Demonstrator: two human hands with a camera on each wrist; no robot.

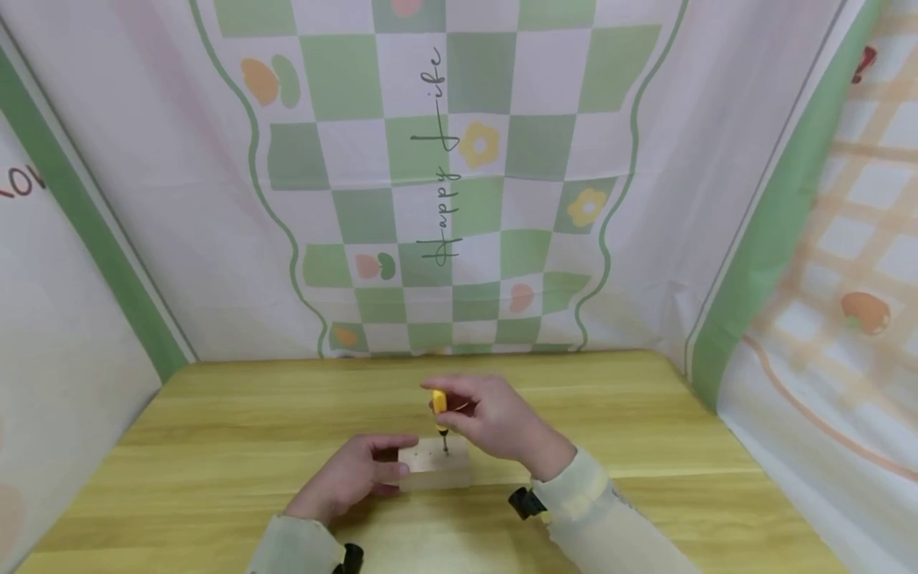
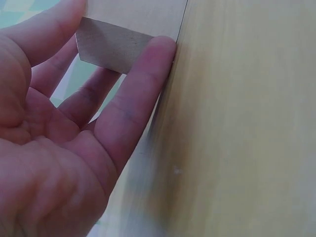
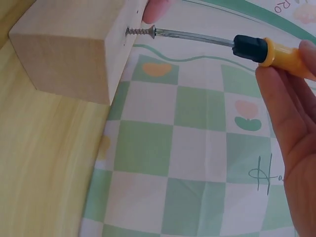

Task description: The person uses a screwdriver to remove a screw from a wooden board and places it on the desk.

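Note:
A pale wooden block (image 1: 434,478) lies on the table, with several small holes in its top face. My left hand (image 1: 350,477) grips the block's left end, thumb and fingers along its sides; the left wrist view shows a fingertip at the edge of its end face (image 2: 106,45). Above the block's right part, my right hand (image 1: 498,416) holds a screwdriver (image 1: 440,401) by its yellow handle, shaft pointing down. In the right wrist view the tip of its metal shaft (image 3: 197,38) meets the head of a screw (image 3: 141,31), whose threaded part stands mostly out of the block.
The wood-grain table (image 1: 237,430) reaches back to a hanging cloth (image 1: 480,207) with green and white checks. More printed cloth (image 1: 832,319) hangs along the right side, and a pale one (image 1: 64,263) on the left. Black straps (image 1: 527,503) sit at the wrists.

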